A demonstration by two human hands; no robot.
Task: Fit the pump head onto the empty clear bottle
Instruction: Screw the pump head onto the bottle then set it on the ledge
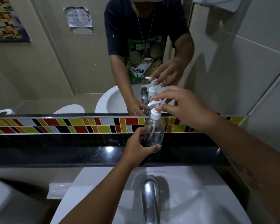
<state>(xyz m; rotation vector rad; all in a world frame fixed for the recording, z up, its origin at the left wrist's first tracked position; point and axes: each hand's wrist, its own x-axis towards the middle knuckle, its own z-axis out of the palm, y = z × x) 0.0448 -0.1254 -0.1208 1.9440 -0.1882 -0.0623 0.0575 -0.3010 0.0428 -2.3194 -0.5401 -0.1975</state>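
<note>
A wide mirror (39,70) covers the wall above a band of coloured tiles (55,125). Below runs a glossy black surface (71,152), then a white sink (200,199) with a chrome tap (150,199). Pale tiles (265,78) line the right wall. The light is dim.

Glossy black stone worktop (71,152) ledge behind white ceramic sink (200,191); clear plastic bottle (154,133) with white pump head (155,110) stands upright on it, below mirror.
</note>
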